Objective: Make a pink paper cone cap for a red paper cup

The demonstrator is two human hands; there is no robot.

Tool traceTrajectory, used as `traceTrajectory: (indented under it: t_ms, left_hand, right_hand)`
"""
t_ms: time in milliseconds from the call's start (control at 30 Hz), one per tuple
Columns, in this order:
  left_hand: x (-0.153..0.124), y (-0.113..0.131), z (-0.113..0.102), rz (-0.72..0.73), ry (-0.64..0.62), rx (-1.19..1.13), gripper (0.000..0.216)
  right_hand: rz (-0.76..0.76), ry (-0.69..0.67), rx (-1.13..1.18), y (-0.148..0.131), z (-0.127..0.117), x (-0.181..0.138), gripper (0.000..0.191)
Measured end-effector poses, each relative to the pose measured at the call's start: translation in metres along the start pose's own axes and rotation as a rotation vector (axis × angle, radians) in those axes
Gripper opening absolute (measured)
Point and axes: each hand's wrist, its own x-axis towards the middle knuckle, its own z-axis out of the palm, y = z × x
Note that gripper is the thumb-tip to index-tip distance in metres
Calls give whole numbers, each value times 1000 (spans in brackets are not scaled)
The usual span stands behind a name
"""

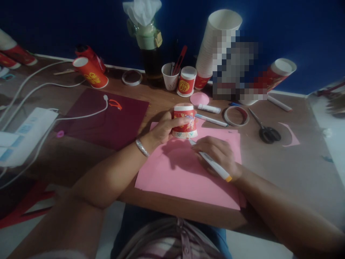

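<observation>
The left hand (164, 128) has its grip wrapped round a red paper cup (183, 124) above pink paper (164, 172) on the desk (167, 202). The right hand (217, 154) pinches a white marker (215, 166), tip near the cup's lower edge; whether they touch, I cannot tell.

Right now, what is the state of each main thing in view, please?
Decorated cup, held in left hand
White marker, held in right hand
Pink sheets, stacked flat
Black scissors, apparently closed
Tape roll beside scissors, lying flat
Tall white cups, nested
Small white cup, upright, holding items
Cable plug, unconnected
</observation>
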Motion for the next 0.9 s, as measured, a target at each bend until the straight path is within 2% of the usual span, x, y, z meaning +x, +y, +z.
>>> traceTrajectory:
  t_ms: [900]
  left_hand:
    - [-1,2,2,-13,14,18,47]
  right_hand:
    - [30,-6,-17,-1,-1,1,12]
